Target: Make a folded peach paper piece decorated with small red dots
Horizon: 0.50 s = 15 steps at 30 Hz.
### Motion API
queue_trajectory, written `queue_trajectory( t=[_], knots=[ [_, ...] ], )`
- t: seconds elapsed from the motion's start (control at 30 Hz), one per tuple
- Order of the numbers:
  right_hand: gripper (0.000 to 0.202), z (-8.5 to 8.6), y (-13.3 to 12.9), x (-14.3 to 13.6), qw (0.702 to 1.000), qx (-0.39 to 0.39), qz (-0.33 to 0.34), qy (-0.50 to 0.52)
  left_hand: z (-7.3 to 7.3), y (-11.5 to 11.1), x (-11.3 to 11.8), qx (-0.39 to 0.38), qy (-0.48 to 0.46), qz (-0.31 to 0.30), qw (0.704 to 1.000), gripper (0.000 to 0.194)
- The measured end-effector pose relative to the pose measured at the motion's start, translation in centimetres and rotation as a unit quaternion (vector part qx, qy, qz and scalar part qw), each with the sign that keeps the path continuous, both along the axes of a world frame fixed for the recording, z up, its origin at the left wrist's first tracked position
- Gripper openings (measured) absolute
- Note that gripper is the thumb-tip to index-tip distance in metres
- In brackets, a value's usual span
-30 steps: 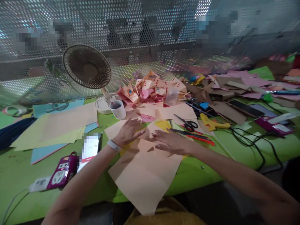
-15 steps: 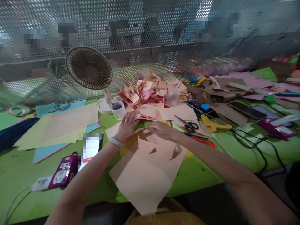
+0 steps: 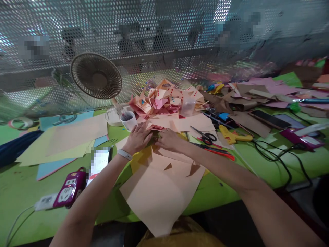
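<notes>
A large peach paper sheet (image 3: 160, 192) with small cut flaps lies in front of me, its near corner hanging over the table edge. My left hand (image 3: 139, 138) rests flat near its far left edge, fingers stretched out and held over paper. Close by on the right, my right hand (image 3: 169, 140) has bent fingers pressed together at the sheet's far end; its fingertips are partly hidden. Yellow paper (image 3: 140, 159) shows beneath the peach sheet. Beyond my fingers lies more peach paper (image 3: 185, 122), with a white cup (image 3: 129, 120) just behind my left hand.
Folded peach pieces (image 3: 167, 97) are heaped behind. To the right lie black scissors (image 3: 205, 136), a yellow glue gun (image 3: 233, 135) and a phone (image 3: 271, 119). A fan (image 3: 96, 76), stacked paper sheets (image 3: 74, 137), a lit phone (image 3: 99, 163) and a purple power strip (image 3: 70, 188) stand left.
My right hand has shifted slightly left and away from me, its fingers more bent. My left hand has drawn a little left, its thumb no longer stretched toward the right hand.
</notes>
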State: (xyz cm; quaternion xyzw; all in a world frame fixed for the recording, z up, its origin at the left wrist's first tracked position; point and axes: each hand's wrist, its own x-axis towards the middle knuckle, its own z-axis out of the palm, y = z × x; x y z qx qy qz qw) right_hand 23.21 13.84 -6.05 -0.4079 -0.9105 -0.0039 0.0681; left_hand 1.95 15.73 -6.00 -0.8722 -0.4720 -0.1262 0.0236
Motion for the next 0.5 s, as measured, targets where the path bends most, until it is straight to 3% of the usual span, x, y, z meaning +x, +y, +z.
queue_trajectory(
  t=[0.1,0.3,0.5],
  knots=[
    [0.041,0.1,0.0,1.0,0.999,0.026,-0.014,0.040,-0.7,-0.5,-0.1,0.000,0.010,-0.011,1.000,0.044],
    [0.032,0.0,0.5,3.3,0.991,0.026,-0.123,0.051,-1.6,-1.2,-0.4,0.029,-0.007,-0.025,0.999,0.047],
    [0.030,-0.3,0.4,4.1,0.992,0.010,-0.120,0.022,-1.1,-2.1,-1.1,0.080,0.022,-0.028,0.996,0.039]
  ],
)
